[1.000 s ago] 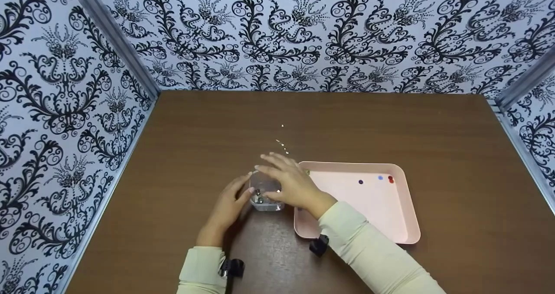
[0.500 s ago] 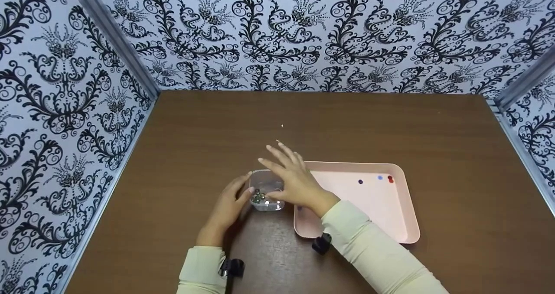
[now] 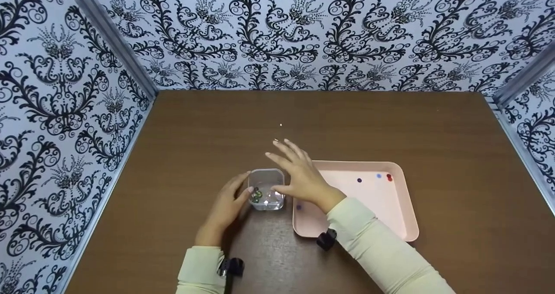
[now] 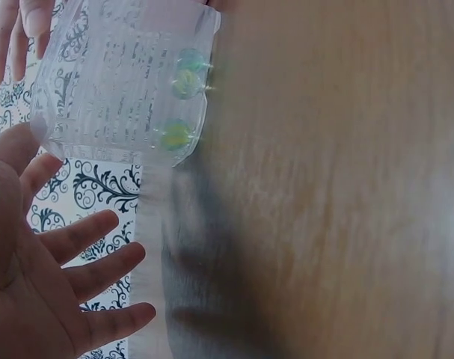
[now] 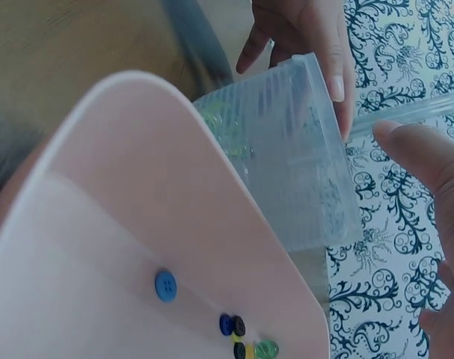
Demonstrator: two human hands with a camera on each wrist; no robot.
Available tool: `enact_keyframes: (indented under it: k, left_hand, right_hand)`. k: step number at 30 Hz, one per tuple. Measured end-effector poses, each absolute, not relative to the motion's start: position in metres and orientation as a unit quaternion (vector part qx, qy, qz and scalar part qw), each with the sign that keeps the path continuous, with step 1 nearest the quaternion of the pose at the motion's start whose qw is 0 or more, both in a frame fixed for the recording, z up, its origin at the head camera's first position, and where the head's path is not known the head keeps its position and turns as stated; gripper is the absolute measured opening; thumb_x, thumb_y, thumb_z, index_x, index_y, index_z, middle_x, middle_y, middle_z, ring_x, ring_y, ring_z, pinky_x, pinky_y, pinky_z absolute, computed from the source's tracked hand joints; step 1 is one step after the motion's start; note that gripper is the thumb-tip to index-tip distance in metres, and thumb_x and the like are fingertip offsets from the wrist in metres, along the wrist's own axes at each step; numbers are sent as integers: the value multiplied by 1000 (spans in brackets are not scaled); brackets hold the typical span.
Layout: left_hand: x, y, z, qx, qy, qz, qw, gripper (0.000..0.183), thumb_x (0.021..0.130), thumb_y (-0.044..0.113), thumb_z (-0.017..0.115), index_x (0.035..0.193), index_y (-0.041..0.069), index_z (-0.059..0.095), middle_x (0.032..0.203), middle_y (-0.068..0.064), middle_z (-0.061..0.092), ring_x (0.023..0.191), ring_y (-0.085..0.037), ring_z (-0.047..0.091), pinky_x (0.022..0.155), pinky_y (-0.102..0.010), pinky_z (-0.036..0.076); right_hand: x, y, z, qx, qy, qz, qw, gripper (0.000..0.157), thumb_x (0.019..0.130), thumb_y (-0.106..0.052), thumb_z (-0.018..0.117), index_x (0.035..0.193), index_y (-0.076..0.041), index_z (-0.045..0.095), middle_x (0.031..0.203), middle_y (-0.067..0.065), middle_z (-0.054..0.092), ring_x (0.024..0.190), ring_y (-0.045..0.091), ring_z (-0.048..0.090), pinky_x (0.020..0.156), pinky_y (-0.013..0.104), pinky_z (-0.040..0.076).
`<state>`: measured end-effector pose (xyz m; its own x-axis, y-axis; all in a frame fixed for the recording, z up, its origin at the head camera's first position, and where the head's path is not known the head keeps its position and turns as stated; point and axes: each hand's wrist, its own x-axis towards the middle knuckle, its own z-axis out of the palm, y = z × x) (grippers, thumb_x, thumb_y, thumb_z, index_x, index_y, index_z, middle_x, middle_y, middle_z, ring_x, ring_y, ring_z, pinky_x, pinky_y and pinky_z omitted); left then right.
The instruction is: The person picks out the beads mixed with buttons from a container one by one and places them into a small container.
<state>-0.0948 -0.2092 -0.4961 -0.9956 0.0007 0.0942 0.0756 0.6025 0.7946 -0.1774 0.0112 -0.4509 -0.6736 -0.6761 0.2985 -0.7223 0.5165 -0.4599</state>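
Observation:
In the head view a small clear plastic container (image 3: pixel 267 205) stands left of the pink tray (image 3: pixel 412 216). Green and yellow glass marbles (image 4: pixel 177 134) lie inside it, on the side near my left hand (image 3: pixel 227 205). That hand's thumb and forefinger touch the container's left rim, the other fingers spread apart in the left wrist view. My right hand (image 3: pixel 305 179) hovers over the container's right side and the tray's left edge, fingers spread, nothing held; its thumb tip is over the container's opening. In the tray lie a blue button (image 5: pixel 165 286), other buttons and a green marble (image 5: pixel 266 348).
Red buttons (image 3: pixel 389 178), a light blue button (image 3: pixel 379 176) and a dark button (image 3: pixel 359 180) lie toward the tray's far side. The brown table (image 3: pixel 208 133) meets patterned walls (image 3: pixel 277 34) at the back and sides.
My right hand has drawn back rightward from over the container, its fingers spreading wider, so more of the container and marbles shows. My left hand has stayed at the rim.

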Motion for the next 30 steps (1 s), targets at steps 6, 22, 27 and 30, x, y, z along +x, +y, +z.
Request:
enact_keyframes:
  k: [6,22,27,30]
  left_hand:
    - [-94,-211,-494,-15,-896,-442,40,44,96,23,60,138,9,53,141,-23,48,134,-41,39,110,-57,29]
    - [-95,-211,-494,-11,-886,-462,25,46,96,23,60,138,8,52,142,-21,47,135,-39,38,112,-55,27]
    - [-95,-211,-493,-14,-885,-466,26,46,96,23,60,138,7,52,142,-21,47,135,-39,38,112,-55,27]
    - [-95,-211,-493,-16,-883,-468,27,46,96,22,61,138,6,53,142,-21,48,135,-39,38,112,-55,27]
  right_hand:
    - [-181,16,-449,387,-868,309,36,77,74,-33,83,142,-18,50,155,5,33,144,30,23,110,62,25]
    - [-187,26,-448,354,-862,362,31,72,76,-28,82,139,-13,52,148,10,44,138,31,36,111,55,28]
    - [-188,31,-446,334,-860,386,21,71,77,-26,81,140,-13,52,146,8,46,136,29,39,111,54,30]
    - [-189,34,-445,321,-860,397,15,70,78,-24,80,140,-13,52,146,7,47,136,29,40,110,53,31]
